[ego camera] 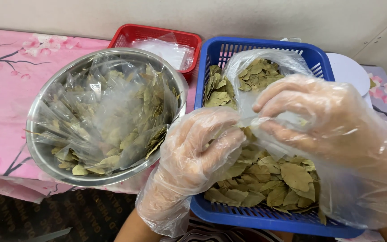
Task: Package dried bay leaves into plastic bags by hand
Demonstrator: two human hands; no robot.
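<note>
Holding a small clear plastic bag [265,76] part-filled with dried bay leaves, both hands meet above the blue basket [265,215]. The bag hangs over the far half of the basket, its filled end bulging toward the far rim and its mouth drawn back toward the person, so its long axis runs from far rim to near rim. Both hands wear loose clear disposable gloves. The right hand [319,121] is the nearer one to the bag's body: its fingers curl over the mouth from the right side and pinch the film closed. The left hand [202,148] sits lower and toward the basket's left wall, fingers bent inward and gripping the same gathered film from the left. The two sets of fingertips nearly touch, with the bag's neck between them.

Below the hands, loose bay leaves [287,179] cover the basket floor up to its near rim. Just left of the basket, on the pink flowered tablecloth [5,89], stands a steel bowl [45,148] heaped with filled clear packets of leaves. Behind it, at the table's far edge, a red basket [131,33] holds empty clear bags.
</note>
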